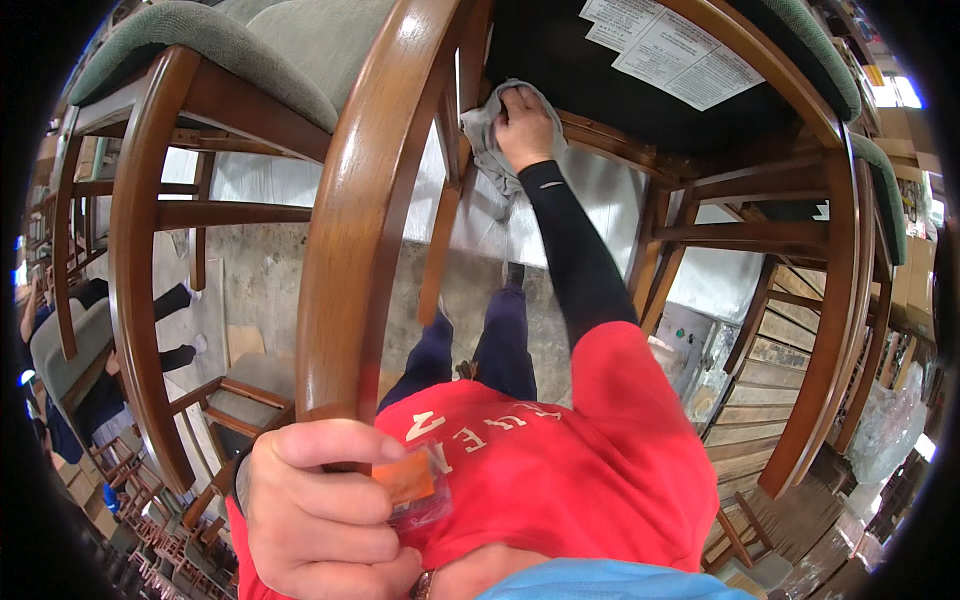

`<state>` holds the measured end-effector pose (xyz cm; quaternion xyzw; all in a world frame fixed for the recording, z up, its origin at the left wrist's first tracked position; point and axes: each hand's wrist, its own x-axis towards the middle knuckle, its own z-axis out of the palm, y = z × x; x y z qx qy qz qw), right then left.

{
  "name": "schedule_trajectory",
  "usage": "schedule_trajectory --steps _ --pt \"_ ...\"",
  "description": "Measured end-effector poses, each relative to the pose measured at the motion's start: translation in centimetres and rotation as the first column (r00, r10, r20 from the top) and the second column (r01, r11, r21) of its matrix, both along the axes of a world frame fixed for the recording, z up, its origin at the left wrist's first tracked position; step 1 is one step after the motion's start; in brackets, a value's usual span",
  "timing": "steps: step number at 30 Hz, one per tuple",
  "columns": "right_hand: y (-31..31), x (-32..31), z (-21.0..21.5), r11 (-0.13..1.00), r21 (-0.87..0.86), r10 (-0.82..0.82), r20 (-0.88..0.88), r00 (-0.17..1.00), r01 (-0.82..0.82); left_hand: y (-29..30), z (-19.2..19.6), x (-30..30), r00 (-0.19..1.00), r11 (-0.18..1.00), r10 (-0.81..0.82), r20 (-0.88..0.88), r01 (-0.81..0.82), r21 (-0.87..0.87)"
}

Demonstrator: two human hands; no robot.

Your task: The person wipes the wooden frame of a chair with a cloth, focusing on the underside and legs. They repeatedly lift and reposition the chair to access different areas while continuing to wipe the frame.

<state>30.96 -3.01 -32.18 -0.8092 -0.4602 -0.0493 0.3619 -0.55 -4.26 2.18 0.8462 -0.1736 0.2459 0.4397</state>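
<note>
My left hand is closed around the lower end of a glossy brown wooden chair leg, close to me. A small clear plastic packet with an orange label sticks out past its fingers; whether the hand pinches it or it sits on the leg, I cannot tell. My right hand, in a black arm sleeve, reaches away and presses a bunched grey cloth against the chair's frame. Beside the cloth is the chair's black underside, bearing white printed sheets.
Another green-grey upholstered chair stands at the left, with more chairs below it. At the far left a person in dark clothes is partly visible. A wooden slatted pallet, clear plastic wrap and cardboard boxes are at the right.
</note>
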Motion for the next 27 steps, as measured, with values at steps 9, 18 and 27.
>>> schedule_trajectory --steps 9,18,27 --pt "-1.8 1.0 2.0 0.981 -0.195 0.052 0.373 0.927 0.023 0.5 -1.3 0.7 0.998 0.999 -0.027 0.057 0.028 -0.024" --pt "-2.9 2.6 -0.3 0.991 -0.037 0.130 0.368 0.921 -0.125 1.8 -0.5 0.4 0.992 0.992 -0.128 -0.021 0.128 0.010" --pt "-0.7 0.4 -0.3 0.965 0.237 0.048 0.255 0.966 -0.111 1.9 0.0 0.2 0.977 0.978 -0.207 -0.046 0.208 0.032"
